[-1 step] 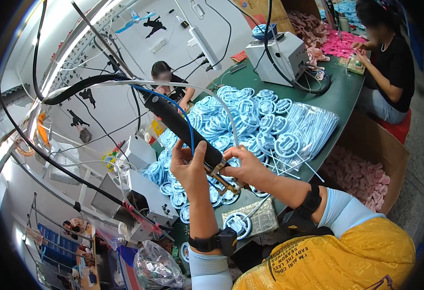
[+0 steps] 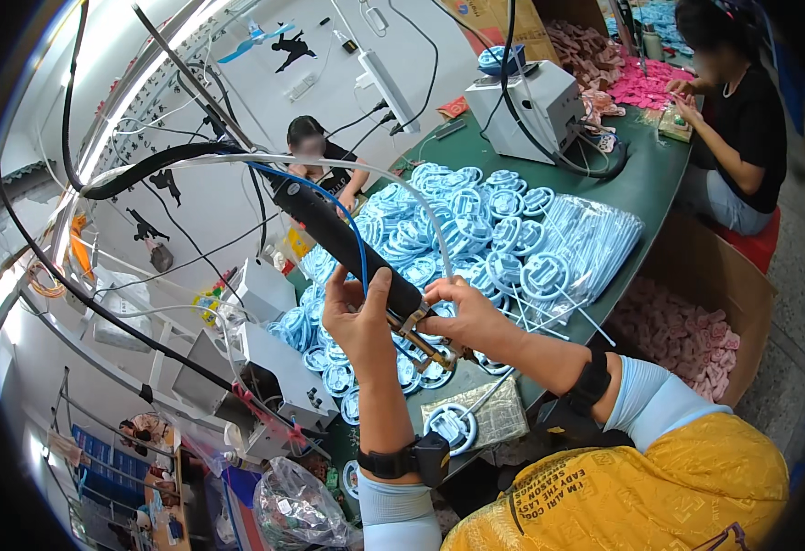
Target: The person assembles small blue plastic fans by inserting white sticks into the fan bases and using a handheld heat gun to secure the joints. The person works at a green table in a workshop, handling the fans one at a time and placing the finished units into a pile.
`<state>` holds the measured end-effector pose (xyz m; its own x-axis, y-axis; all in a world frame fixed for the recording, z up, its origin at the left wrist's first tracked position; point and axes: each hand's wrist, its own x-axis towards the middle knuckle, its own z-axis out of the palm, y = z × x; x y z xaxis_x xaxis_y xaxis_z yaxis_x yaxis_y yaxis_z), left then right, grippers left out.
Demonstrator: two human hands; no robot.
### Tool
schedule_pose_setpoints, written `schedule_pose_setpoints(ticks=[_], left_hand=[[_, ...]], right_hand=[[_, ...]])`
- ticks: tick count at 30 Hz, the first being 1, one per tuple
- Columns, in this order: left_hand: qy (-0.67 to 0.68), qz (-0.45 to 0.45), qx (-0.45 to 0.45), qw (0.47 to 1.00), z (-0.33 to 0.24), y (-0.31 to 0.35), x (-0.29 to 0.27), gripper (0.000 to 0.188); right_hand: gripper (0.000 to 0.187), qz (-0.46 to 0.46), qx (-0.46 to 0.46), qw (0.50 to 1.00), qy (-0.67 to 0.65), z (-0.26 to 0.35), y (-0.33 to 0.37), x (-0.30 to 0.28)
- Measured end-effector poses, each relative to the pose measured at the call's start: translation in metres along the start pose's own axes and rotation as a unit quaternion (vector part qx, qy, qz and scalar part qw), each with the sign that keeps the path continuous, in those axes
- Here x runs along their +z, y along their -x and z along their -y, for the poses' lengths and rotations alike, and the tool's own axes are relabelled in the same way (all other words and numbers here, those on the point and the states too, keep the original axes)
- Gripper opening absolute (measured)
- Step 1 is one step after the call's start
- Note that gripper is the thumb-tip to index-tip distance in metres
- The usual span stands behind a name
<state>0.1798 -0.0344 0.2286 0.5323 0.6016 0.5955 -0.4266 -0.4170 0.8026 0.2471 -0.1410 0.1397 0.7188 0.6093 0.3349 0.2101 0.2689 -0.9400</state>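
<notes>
Black cylindrical tool [image 2: 352,243] is held up over the near part of the table [image 2: 641,184], clock read from the hands with 12 toward the top of the view. Tool slants from 11 down to 5, brass-coloured tip [image 2: 439,358] at the low end. Right hand [image 2: 471,317] has its fingers curled on the tool's lower end, by the metal collar. Left hand [image 2: 361,317] is at the same end from the other side, thumb lying along the body; fingers partly hidden, can't tell how firmly it grips. Blue hose [image 2: 363,243] runs along the tool down to the left hand; white tube [image 2: 421,191] arcs down to the right hand. Big heap of light-blue rings [image 2: 448,216] at 12 to 1, beyond the tool. Bundle of pale blue sticks [image 2: 595,243] at 2, beside the heap. Taped block [image 2: 494,413] at 5 on the table's near edge, one ring with a stick [image 2: 451,429] lying on its left part. Grey box [image 2: 526,110] at 1, far side. Carton of pink pieces [image 2: 682,331] at 3, off the table edge. Co-workers: one seated at 2 [image 2: 751,129], one at 11 [image 2: 329,165] past the heap.
</notes>
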Motion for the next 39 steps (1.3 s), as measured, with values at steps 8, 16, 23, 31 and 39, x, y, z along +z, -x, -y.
schedule_pose_setpoints(ticks=[8,16,23,31,39], left_hand=[[0.008,-0.002,-0.001,1.000,0.000,0.000,0.003,0.043],[0.007,-0.005,-0.009,1.000,0.005,0.000,0.001,0.042],[0.011,-0.004,-0.010,1.000,0.003,0.002,0.004,0.041],[0.014,-0.005,-0.015,1.000,0.000,-0.002,0.000,0.043],[0.023,-0.005,-0.020,1.000,-0.008,-0.005,-0.002,0.042]], right_hand=[[0.033,0.033,0.019,0.995,-0.096,-0.004,-0.003,-0.008],[0.033,0.000,-0.013,0.997,-0.073,-0.007,-0.001,-0.003],[0.026,-0.039,-0.044,0.998,-0.011,-0.001,0.002,0.001],[0.041,-0.015,-0.050,0.998,0.025,0.003,0.008,-0.003],[0.039,0.049,0.000,0.998,-0.036,0.017,0.013,-0.014]])
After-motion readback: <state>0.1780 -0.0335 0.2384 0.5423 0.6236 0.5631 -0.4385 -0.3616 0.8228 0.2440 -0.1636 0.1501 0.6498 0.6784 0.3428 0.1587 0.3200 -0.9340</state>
